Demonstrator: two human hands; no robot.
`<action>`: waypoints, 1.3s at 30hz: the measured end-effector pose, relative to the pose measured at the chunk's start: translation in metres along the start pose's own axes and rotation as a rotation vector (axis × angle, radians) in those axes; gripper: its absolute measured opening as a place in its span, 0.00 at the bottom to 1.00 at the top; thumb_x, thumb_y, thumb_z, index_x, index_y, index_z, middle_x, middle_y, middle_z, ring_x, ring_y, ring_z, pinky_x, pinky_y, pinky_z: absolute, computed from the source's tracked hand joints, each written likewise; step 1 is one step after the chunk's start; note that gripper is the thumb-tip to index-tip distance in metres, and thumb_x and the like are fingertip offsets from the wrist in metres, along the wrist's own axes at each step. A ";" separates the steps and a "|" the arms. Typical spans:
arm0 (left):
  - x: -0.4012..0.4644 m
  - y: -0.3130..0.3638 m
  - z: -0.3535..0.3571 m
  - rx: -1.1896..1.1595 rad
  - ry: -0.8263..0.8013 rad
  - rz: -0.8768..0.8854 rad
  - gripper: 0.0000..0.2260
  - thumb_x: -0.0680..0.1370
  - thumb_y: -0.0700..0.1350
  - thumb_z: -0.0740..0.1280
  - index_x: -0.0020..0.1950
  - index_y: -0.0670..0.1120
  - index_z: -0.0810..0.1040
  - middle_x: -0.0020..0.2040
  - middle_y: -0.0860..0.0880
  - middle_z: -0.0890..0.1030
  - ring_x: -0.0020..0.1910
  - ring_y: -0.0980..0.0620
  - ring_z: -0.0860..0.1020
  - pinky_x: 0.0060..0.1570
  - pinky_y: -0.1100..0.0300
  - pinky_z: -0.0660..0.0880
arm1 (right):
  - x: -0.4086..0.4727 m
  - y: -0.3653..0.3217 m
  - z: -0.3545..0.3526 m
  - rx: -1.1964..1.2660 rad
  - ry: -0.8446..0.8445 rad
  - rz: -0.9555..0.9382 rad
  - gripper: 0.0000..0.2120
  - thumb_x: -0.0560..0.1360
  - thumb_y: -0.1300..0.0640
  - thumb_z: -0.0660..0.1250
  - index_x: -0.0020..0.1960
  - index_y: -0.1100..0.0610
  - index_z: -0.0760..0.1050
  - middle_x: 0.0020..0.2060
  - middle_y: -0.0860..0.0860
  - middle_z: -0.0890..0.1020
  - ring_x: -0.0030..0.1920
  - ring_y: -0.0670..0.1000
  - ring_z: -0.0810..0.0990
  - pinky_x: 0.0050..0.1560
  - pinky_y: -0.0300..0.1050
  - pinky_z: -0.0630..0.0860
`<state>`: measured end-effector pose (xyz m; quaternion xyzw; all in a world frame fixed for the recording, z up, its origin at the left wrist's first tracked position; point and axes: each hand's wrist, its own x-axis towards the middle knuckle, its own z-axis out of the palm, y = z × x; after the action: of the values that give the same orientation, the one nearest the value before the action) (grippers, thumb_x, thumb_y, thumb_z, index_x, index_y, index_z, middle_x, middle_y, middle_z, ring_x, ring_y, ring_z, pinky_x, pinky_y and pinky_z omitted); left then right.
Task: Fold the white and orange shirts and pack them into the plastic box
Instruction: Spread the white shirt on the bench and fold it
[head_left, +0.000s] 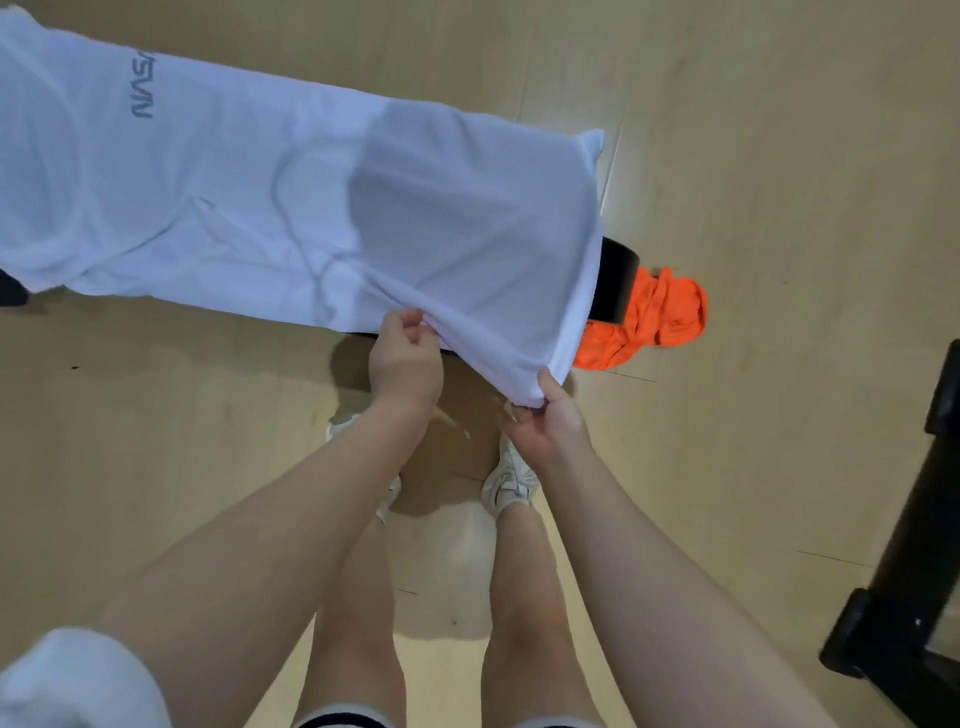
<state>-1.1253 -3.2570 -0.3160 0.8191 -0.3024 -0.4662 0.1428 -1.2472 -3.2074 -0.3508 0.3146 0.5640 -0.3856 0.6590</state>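
Note:
A white shirt with grey NASA lettering lies stretched out, folded lengthwise, draped over a dark object whose shape shows through the cloth. My left hand pinches its near edge. My right hand grips the shirt's lower corner and lifts it. An orange shirt lies crumpled on the floor just right of the white one, beside a black round-edged surface that sticks out from under the white cloth. No plastic box is visible.
Light wooden floor all around. My legs and white shoes stand directly below the hands. A black frame or stand runs along the right edge. A white cloth bulge fills the bottom-left corner.

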 end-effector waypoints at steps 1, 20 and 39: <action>-0.004 0.003 0.003 0.034 0.018 0.013 0.14 0.80 0.41 0.56 0.65 0.45 0.68 0.49 0.49 0.73 0.48 0.50 0.72 0.49 0.56 0.71 | -0.006 -0.005 -0.003 0.006 0.023 -0.025 0.09 0.79 0.59 0.59 0.57 0.60 0.73 0.35 0.52 0.84 0.36 0.51 0.82 0.35 0.44 0.79; 0.026 0.018 0.011 0.700 -0.094 0.537 0.15 0.76 0.37 0.62 0.63 0.42 0.72 0.63 0.43 0.70 0.60 0.43 0.70 0.52 0.51 0.71 | -0.017 -0.057 0.007 -1.292 0.087 -0.966 0.24 0.68 0.54 0.74 0.58 0.62 0.69 0.55 0.50 0.67 0.50 0.44 0.67 0.52 0.35 0.65; 0.046 0.035 -0.005 0.937 0.049 0.822 0.08 0.80 0.42 0.56 0.45 0.44 0.73 0.37 0.46 0.76 0.41 0.41 0.74 0.43 0.58 0.55 | -0.030 -0.074 0.047 -0.965 0.137 -0.926 0.09 0.75 0.61 0.64 0.53 0.57 0.66 0.30 0.49 0.73 0.30 0.47 0.71 0.31 0.35 0.65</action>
<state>-1.1164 -3.3133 -0.3261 0.6218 -0.7619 -0.1721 -0.0573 -1.2895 -3.2800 -0.3118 -0.2658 0.7903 -0.3123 0.4552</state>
